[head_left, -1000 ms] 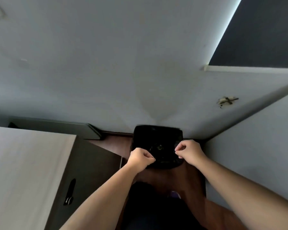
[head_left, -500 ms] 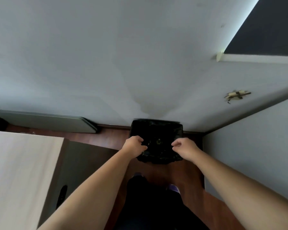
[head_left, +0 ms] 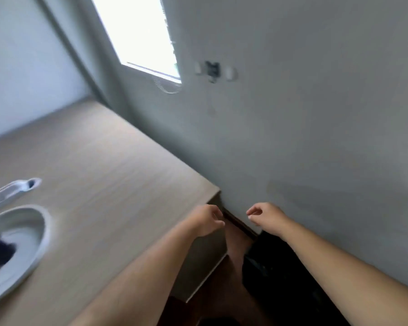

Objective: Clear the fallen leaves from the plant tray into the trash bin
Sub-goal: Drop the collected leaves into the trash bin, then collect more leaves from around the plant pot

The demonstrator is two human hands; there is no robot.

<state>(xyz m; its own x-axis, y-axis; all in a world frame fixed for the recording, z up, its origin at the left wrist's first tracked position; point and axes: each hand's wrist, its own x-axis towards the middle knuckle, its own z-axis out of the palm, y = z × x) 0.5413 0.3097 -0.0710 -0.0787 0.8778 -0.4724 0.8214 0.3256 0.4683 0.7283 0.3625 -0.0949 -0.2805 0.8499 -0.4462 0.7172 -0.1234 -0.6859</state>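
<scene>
Hands, left (head_left: 204, 222) and right (head_left: 266, 218), hover released and empty beside the table (head_left: 108, 175) corner, above the trash bin (head_left: 276, 267).

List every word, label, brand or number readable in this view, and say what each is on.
None can be read. The wall fixture beside the window is too blurred to show any marking, and the white tray, table and black trash bin show no print.
</scene>
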